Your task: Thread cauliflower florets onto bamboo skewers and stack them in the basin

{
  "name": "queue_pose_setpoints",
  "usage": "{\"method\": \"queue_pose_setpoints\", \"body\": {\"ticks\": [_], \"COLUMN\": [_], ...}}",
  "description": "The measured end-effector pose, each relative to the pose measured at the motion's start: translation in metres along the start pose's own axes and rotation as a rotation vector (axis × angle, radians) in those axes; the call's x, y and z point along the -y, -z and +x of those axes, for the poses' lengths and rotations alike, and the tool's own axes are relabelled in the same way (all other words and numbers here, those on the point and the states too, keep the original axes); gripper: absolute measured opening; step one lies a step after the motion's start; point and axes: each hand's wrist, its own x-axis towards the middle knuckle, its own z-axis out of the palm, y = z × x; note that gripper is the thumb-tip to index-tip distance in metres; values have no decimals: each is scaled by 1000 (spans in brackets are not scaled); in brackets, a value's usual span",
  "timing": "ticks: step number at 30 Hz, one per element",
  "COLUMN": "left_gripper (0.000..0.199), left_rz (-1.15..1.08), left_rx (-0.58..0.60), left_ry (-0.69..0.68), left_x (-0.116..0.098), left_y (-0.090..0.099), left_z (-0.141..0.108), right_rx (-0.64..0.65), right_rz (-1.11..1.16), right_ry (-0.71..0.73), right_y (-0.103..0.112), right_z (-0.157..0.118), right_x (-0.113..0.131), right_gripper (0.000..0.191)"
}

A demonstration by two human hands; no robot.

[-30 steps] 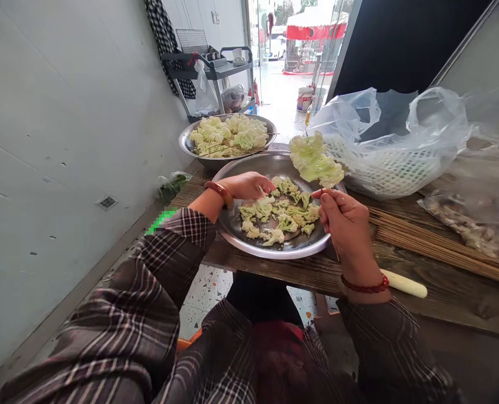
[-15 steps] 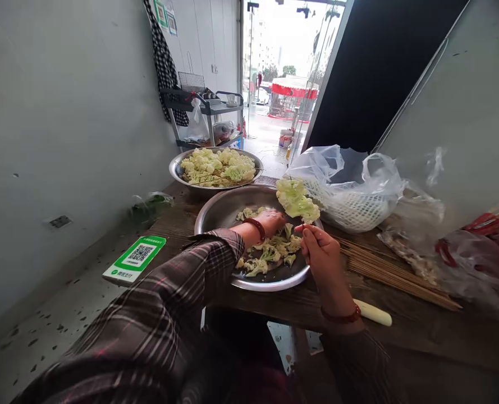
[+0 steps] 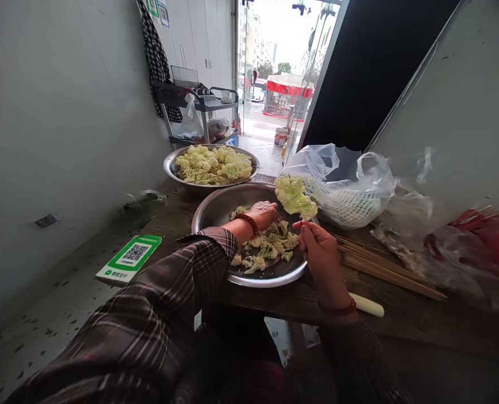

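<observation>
Holds a thin skewer (image 3: 301, 223) in the right hand (image 3: 321, 247), just right of the frame's centre, with thumb and forefinger pinched narrow around it, right below the cauliflower (image 3: 295, 197) threaded on it. Appears over the near basin's right rim as a broad, pale, tilted clump. Likely weighs little, stiff in the stalk yet crumbly at the florets, and would probably shed bits or split if squeezed hard (looks rather top-heavy on so slim a stick). Best gripped by the bare stick close under the clump or, for loose bits, by the stalk. Has the left hand (image 3: 264, 215) at centre, low over the basin, with fingers turned down and out of sight; cannot tell whether wide or closed on anything. Sees in the near basin (image 3: 270, 280), of shiny metal, a loose scatter of small cauliflower pieces (image 3: 270, 247), mostly toward the front. Sees above and to the left a far basin (image 3: 168, 168), heaped with larger clumps (image 3: 236, 166) with thin sticks among them. Sees at right of centre a clear plastic bag (image 3: 375, 168) with white netting (image 3: 350, 207) inside, contents hidden, and below that a bundle of skewers (image 3: 388, 270).
</observation>
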Motion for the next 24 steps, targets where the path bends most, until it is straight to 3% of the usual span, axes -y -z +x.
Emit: {"method": "queue_pose_setpoints", "body": {"ticks": [6,8,11,13,24], "left_gripper": [8,3,17,22,19], "left_rz": [-221,-483,-1074,-1302,-1666], "left_rx": [6,10,26,35,-235], "left_ry": [89,142,217,233,197], "left_x": [7,10,10,8,-4], "left_y": [20,27,38,44,65], "left_z": [-5,-8,-13,-16,-24], "right_rx": [13,7,-2,-8,-28], "right_rz": [43,59,68,65,47], "right_ry": [-8,-18,-28,-25,-69], "right_y": [1,1,0,0,-1], "right_z": [1,2,3,4,3], "right_x": [0,0,0,0,-2], "right_gripper": [33,33,34,34,35]}}
